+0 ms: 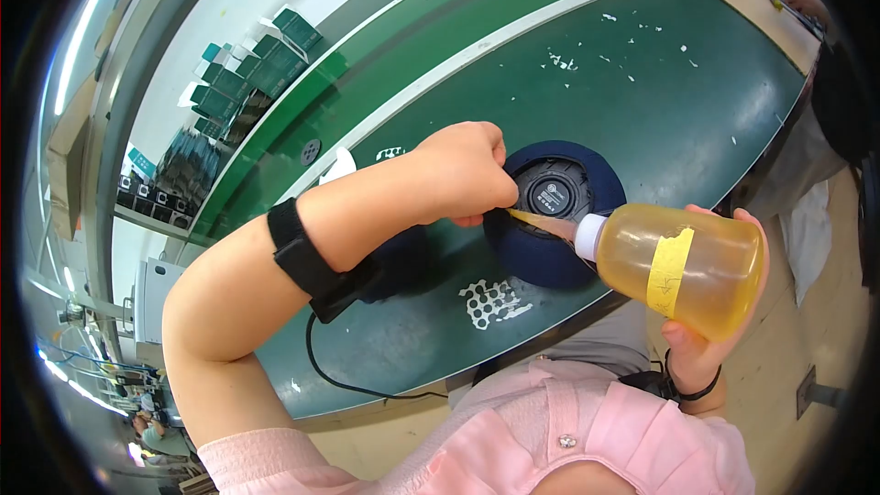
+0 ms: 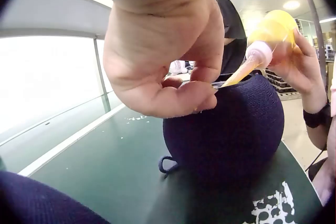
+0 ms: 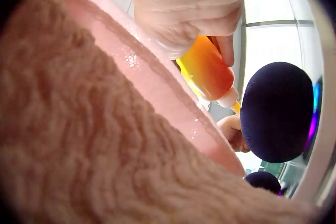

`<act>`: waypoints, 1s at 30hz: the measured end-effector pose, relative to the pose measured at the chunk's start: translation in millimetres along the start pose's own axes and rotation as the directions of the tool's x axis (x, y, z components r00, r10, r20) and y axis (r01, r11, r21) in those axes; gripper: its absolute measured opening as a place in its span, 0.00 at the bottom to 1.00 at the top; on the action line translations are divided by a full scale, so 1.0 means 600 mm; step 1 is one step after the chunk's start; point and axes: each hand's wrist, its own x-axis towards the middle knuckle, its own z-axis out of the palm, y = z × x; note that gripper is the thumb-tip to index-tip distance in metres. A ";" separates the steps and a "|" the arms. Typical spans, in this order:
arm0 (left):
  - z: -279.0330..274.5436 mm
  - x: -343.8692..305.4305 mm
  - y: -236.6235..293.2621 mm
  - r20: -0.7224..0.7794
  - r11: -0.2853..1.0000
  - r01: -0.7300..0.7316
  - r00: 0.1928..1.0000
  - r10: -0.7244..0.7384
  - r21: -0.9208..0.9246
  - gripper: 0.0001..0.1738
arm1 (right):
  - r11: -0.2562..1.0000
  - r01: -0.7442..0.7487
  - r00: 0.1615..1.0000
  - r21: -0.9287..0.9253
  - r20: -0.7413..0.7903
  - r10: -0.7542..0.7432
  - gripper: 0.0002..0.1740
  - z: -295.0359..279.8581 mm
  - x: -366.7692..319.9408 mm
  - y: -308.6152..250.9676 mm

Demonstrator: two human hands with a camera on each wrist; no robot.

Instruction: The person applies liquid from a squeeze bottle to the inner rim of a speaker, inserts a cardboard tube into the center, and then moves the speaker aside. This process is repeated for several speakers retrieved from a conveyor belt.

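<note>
A round speaker in navy knit fabric stands with its black ribbed base facing up. My left hand is at its rim, thumb and fingers pinching the fabric edge, as the left wrist view shows. My right hand grips a squeeze bottle of amber liquid glue, tilted with its white cap toward the speaker. The bottle's long yellowish nozzle reaches the rim right beside my left fingertips. A fabric loop sticks out low on the speaker.
Another navy speaker sits partly hidden under my left forearm. White perforated adhesive scraps lie on the green table. Green boxes line the shelf at the left. A cable hangs from my left wrist strap.
</note>
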 end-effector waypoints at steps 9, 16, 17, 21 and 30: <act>0.003 -0.005 -0.045 -0.009 0.946 -0.117 0.993 0.120 -0.302 0.13 | 0.992 0.126 0.981 -0.006 0.146 -0.124 0.54 -0.012 -0.008 0.017; 0.005 -0.010 -0.043 -0.025 0.946 -0.131 0.991 0.129 -0.296 0.12 | 0.969 0.241 0.946 0.049 0.213 -0.246 0.43 -0.012 -0.010 0.019; 0.005 -0.009 -0.043 -0.026 0.945 -0.133 0.991 0.131 -0.298 0.12 | 0.969 0.243 0.945 0.047 0.214 -0.247 0.43 -0.011 -0.009 0.018; 0.007 -0.008 -0.043 -0.029 0.951 -0.132 0.991 0.130 -0.281 0.12 | 0.966 0.258 0.944 0.016 0.209 -0.255 0.42 -0.006 -0.006 0.013; 0.009 -0.008 -0.044 -0.042 0.955 -0.138 0.990 0.131 -0.261 0.12 | 0.976 0.212 0.970 -0.041 0.133 -0.205 0.45 -0.011 -0.003 0.005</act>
